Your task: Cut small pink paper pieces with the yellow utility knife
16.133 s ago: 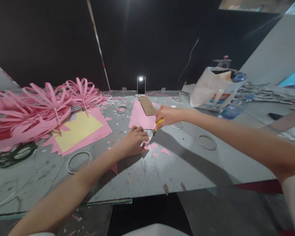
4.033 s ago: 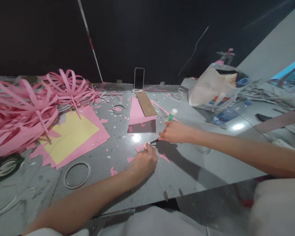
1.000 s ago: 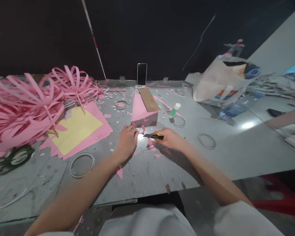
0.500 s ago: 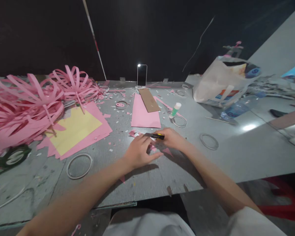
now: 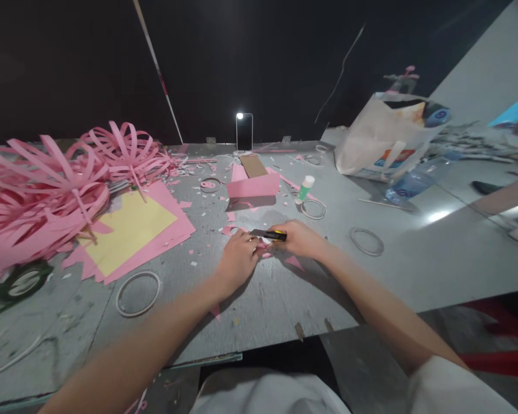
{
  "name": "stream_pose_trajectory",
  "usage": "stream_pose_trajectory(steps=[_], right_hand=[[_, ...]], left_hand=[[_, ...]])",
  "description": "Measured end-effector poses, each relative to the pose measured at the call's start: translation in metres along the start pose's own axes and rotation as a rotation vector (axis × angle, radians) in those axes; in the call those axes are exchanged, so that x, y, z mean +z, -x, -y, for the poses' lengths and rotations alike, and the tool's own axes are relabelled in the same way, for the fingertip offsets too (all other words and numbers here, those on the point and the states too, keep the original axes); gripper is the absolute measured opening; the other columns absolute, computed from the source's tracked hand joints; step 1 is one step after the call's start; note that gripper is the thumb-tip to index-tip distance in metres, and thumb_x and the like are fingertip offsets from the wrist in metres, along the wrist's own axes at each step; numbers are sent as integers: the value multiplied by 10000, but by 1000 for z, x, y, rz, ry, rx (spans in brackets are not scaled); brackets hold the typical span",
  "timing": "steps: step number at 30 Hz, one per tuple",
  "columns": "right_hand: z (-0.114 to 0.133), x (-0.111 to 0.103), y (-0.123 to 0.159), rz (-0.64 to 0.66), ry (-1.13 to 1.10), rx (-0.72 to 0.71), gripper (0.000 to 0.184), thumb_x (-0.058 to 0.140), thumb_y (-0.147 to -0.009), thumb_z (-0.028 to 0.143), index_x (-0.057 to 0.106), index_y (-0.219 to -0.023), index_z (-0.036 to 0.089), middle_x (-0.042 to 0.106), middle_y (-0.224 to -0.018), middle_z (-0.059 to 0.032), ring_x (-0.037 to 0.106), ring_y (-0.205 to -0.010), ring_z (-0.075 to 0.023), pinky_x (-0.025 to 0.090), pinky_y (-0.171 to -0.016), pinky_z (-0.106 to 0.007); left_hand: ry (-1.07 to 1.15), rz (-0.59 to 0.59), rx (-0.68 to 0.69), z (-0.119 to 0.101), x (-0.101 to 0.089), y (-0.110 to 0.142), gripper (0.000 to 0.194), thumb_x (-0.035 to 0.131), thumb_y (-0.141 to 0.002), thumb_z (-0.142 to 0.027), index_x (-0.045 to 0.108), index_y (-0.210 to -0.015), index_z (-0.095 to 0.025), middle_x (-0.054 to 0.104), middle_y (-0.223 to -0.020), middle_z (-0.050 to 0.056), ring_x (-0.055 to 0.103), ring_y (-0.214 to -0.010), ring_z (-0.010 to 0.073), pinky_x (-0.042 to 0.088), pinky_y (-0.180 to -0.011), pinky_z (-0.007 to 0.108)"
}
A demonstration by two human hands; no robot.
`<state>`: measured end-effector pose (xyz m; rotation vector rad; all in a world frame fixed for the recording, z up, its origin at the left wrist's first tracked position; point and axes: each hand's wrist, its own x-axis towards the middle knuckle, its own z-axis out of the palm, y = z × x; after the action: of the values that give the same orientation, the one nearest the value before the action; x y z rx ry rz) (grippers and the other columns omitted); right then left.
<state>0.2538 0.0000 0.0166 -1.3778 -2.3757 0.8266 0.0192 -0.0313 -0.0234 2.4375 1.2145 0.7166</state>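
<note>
A scuffed grey table (image 5: 319, 305) is backed by a black wall (image 5: 250, 63). Its left side is covered by looped pink paper strips (image 5: 73, 184) and its far right by a white plastic bag (image 5: 371, 141). The front edge is crossed by both forearms. The black-and-yellow utility knife (image 5: 276, 235) is clamped in the right hand's (image 5: 301, 238) fingers, above small pink paper scraps (image 5: 264, 250); the left hand's (image 5: 238, 259) fingers are bent beside the blade, their grip undeterminable.

A black wall (image 5: 198, 69) rises behind a grey table (image 5: 336, 276) with a scuffed surface.
</note>
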Motion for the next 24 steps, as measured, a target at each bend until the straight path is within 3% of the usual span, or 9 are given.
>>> stream_pose_trajectory(steps=[3,9,13,17,24], right_hand=[[0,0,0,2,3,1,99,779,-935,258,838,-1009,229,739,-773,12,587,-701,-157,338,-663,-276],[2,0,-1,2,-25,2,207,822,-944,419,830,-972,214,706,-750,15,556,-691,-152,331,-643,-280],[5,-3,0,28,-48,-7,225,786,-965,431,847,-1030,225,730,-788,5,567,-704,-157,350,-656,-279],[4,-4,0,32,-38,-15,239,781,-962,423,852,-1068,221,749,-796,-1,582,-700,-159,355,-665,-279],[2,-3,0,26,-40,-4,224,797,-956,386,855,-1108,231,825,-918,-32,657,-779,-190,399,-695,-293]], left_hand=[[-37,-2,17,6,1,-1,228,597,-1108,-222,769,-960,-201,766,-1033,91,644,-1077,286,553,-979,464],[-133,-155,-42,30,-4,-5,246,555,-1095,-173,731,-924,-187,708,-1015,98,637,-1017,270,567,-926,430],[-170,-254,-59,42,-6,-5,337,508,-976,10,760,-1074,-192,724,-1101,112,601,-1086,299,561,-976,486],[-145,-291,-57,38,-5,-4,503,525,-876,85,746,-1235,-190,722,-1284,137,572,-1237,336,510,-1084,558],[24,-242,185,25,-9,-4,357,552,-964,24,708,-1200,-194,739,-1238,108,620,-1213,287,543,-1087,511]])
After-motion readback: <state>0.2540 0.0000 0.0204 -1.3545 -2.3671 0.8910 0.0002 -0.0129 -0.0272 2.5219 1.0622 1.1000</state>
